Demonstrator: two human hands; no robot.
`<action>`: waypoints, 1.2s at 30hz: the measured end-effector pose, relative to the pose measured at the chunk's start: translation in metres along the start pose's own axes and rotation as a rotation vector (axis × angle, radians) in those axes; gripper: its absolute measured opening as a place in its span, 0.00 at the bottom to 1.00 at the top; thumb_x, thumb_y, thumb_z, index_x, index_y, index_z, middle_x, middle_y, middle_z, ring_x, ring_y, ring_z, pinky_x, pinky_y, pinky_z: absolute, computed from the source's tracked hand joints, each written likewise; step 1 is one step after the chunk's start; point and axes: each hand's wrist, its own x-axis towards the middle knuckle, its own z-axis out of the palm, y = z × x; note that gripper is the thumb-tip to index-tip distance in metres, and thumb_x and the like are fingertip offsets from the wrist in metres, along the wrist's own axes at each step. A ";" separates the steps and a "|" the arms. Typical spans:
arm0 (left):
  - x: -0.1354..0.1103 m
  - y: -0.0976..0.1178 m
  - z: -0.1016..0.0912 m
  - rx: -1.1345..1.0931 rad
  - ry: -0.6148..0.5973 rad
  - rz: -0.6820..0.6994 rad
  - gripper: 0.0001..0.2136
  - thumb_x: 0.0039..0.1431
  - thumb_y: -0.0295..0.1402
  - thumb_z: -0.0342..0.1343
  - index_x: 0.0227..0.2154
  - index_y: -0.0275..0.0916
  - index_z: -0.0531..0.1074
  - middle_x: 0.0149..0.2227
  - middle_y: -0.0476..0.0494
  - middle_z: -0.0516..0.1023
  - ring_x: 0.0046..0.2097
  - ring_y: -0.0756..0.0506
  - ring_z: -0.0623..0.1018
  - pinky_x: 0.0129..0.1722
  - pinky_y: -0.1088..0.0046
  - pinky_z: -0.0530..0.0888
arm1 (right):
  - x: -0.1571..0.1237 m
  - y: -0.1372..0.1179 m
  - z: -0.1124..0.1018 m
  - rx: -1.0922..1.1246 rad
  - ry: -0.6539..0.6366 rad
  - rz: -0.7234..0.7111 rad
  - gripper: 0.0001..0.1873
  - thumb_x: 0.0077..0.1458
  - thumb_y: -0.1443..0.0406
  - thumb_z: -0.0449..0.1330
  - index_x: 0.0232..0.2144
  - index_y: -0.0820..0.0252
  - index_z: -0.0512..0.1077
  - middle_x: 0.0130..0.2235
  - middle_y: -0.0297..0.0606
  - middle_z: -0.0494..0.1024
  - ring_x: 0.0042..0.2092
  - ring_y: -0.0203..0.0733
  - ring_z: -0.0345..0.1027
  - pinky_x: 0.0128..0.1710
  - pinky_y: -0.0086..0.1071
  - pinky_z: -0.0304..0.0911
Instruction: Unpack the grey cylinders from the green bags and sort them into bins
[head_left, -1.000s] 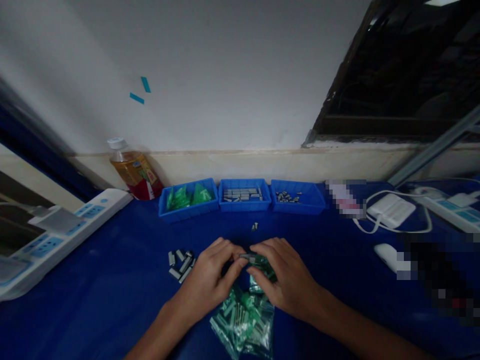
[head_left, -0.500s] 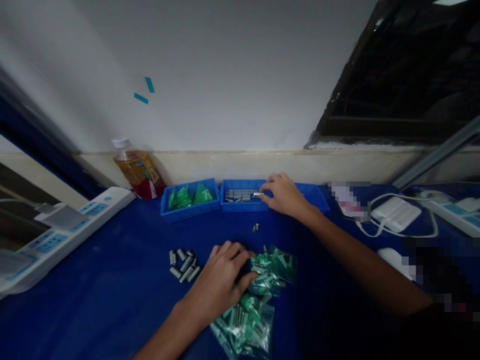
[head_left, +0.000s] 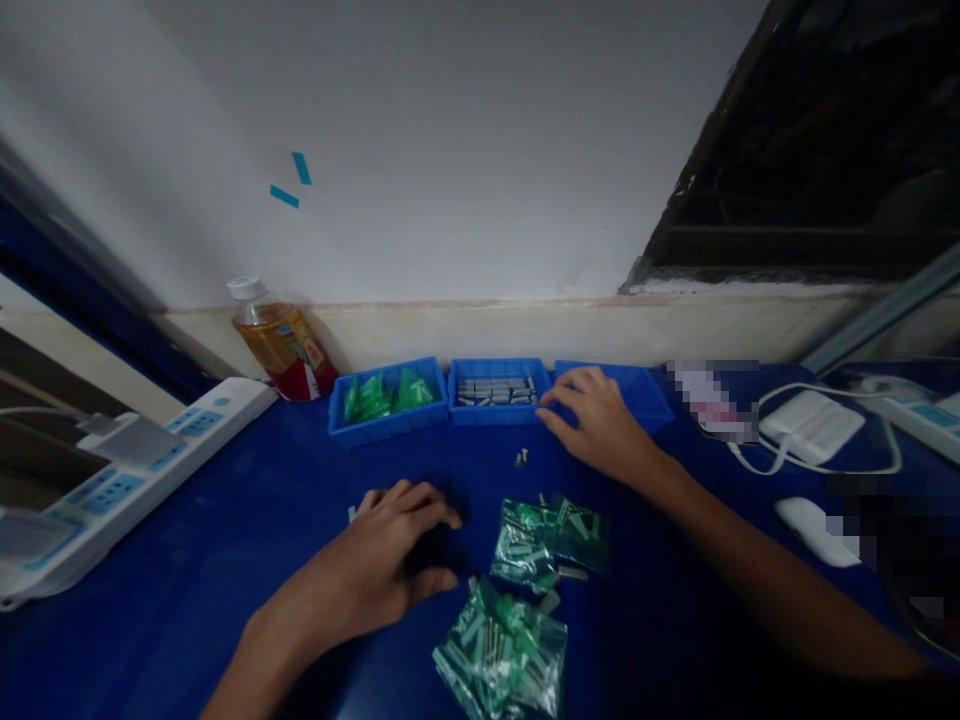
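Note:
My left hand [head_left: 382, 555] hovers over the loose grey metal pieces, fingers spread and nothing in them; a bit of one metal piece [head_left: 352, 514] peeks out past the knuckles, the others are hidden. My right hand [head_left: 604, 425] is at the right corner of the middle blue bin [head_left: 501, 417], thumb and forefinger apart. Rows of short metal cylinders [head_left: 495, 388] lie in that bin. Right of my left hand are green-tinted clear bags [head_left: 521, 545] with metal pieces, and a nearer pile of filled bags [head_left: 502, 650]. Two tiny screws [head_left: 521, 457] lie between hands and bins.
A left blue bin [head_left: 390, 430] holds green bags [head_left: 373, 398]; a right blue bin [head_left: 646, 390] stands partly behind my right hand. A drink bottle [head_left: 281, 345] and power strip [head_left: 150, 470] are at left. A white charger with cable [head_left: 814, 425] and a mouse [head_left: 814, 530] lie right.
My left hand has moved left, off the bags and over the loose metal pieces. My right hand has let go of a metal cylinder in the middle bin and drawn back slightly right.

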 end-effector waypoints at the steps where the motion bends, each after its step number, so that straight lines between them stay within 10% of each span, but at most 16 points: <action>1: -0.002 -0.004 -0.001 0.026 0.001 -0.014 0.14 0.55 0.38 0.56 0.45 0.49 0.68 0.50 0.45 0.69 0.52 0.37 0.66 0.53 0.47 0.57 | -0.016 -0.004 0.000 0.062 0.002 -0.015 0.09 0.57 0.61 0.56 0.33 0.58 0.74 0.39 0.41 0.72 0.45 0.47 0.61 0.44 0.41 0.56; 9: 0.013 -0.008 0.011 0.155 0.081 -0.017 0.09 0.62 0.35 0.47 0.41 0.46 0.71 0.44 0.45 0.72 0.44 0.42 0.71 0.45 0.60 0.65 | -0.066 -0.025 0.018 0.280 -0.059 0.000 0.10 0.60 0.65 0.52 0.41 0.60 0.72 0.39 0.41 0.75 0.44 0.44 0.64 0.44 0.40 0.60; 17: 0.007 -0.039 0.026 0.273 0.397 -0.307 0.25 0.60 0.51 0.42 0.54 0.43 0.64 0.56 0.38 0.64 0.57 0.33 0.62 0.49 0.46 0.65 | -0.056 -0.031 0.031 0.274 -0.187 -0.017 0.18 0.61 0.67 0.48 0.52 0.59 0.68 0.53 0.41 0.71 0.55 0.47 0.59 0.52 0.45 0.58; 28: 0.061 0.011 0.045 -0.126 0.508 0.138 0.16 0.64 0.40 0.43 0.44 0.37 0.70 0.50 0.39 0.70 0.54 0.43 0.69 0.56 0.64 0.65 | -0.064 -0.034 0.039 0.353 -0.100 -0.092 0.11 0.59 0.67 0.53 0.40 0.59 0.73 0.45 0.41 0.75 0.48 0.43 0.64 0.48 0.40 0.60; 36: 0.077 -0.006 0.025 -0.382 0.588 0.067 0.15 0.64 0.37 0.41 0.39 0.36 0.71 0.40 0.44 0.77 0.43 0.45 0.75 0.46 0.69 0.69 | -0.066 -0.034 0.033 0.324 -0.091 -0.100 0.10 0.59 0.66 0.53 0.38 0.59 0.74 0.38 0.41 0.74 0.43 0.42 0.64 0.45 0.38 0.61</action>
